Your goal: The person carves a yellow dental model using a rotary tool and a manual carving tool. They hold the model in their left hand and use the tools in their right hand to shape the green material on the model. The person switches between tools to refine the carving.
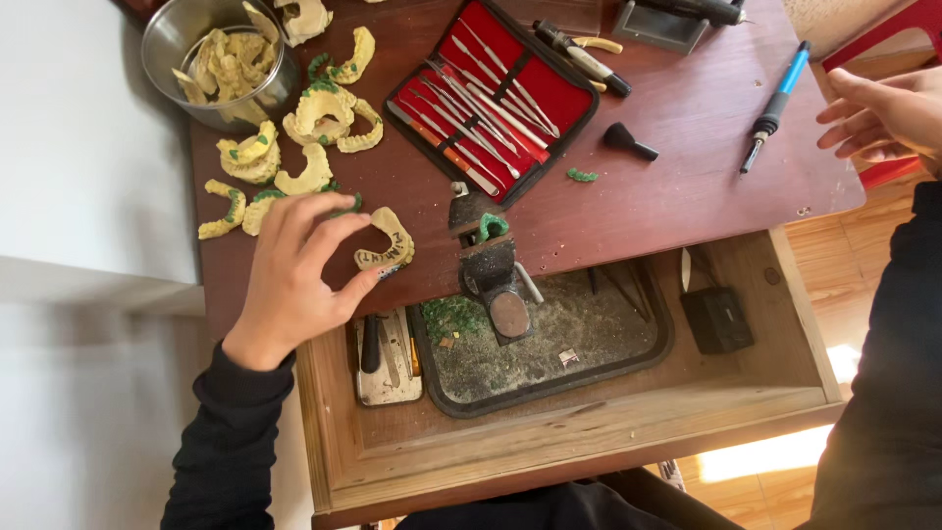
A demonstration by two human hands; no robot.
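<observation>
On desk edge: left hand [289,285] spread, fingertips touching yellow cast [388,250]; more casts [294,147], bowl [177,39] behind; vise [488,260], tool case [491,93] beside. Right hand [883,118] open, empty, near blue iron [775,106].

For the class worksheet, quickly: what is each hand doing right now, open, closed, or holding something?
Left hand: open, fingers spread, thumb tip touching a yellow horseshoe-shaped dental cast; not gripping it.
Right hand: open, empty, at the desk's right edge.

Both hands [294,270] [878,113] open — fingers spread
</observation>
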